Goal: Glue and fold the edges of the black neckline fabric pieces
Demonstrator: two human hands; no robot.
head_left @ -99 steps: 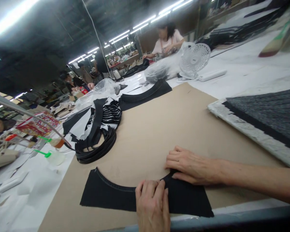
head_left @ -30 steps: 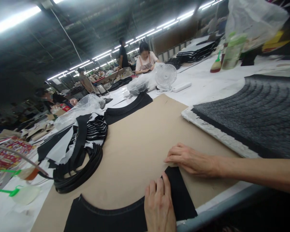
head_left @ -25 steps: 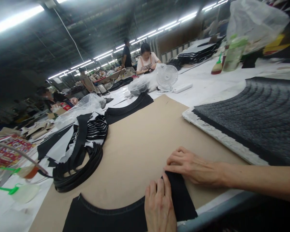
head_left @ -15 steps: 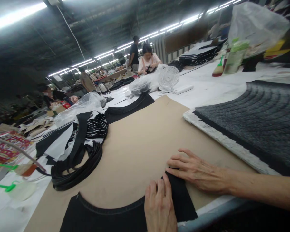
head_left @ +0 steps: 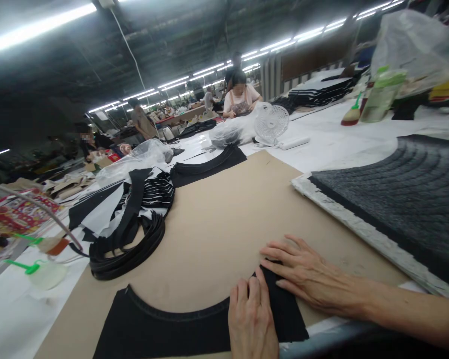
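Note:
A flat black piece of material (head_left: 164,331) with a curved-in upper edge lies near the front of the beige board. Along that curve runs a narrow raised or folded strip. My left hand (head_left: 252,319) rests on the piece right of its middle, fingers side by side and bent down, tips at the curved edge; its thumb is mostly hidden. Just to the right, my right hand (head_left: 314,279) lies palm down with fingers spread, the tips over the piece's upper right corner. Neither hand has lifted the material.
On the beige board (head_left: 224,229) sit coiled black strips (head_left: 129,264) at left and curved black pieces (head_left: 209,164) behind. A white-edged slab with dark grey overlapping pieces (head_left: 404,199) stands right. Squeeze bottles (head_left: 47,274) stand left. Beyond are a white fan (head_left: 272,123) and a seated person (head_left: 241,97).
The camera view has shifted slightly, so the table things appear further right. My right hand's fingers lie a little differently on the corner; my left hand stays on the curved edge.

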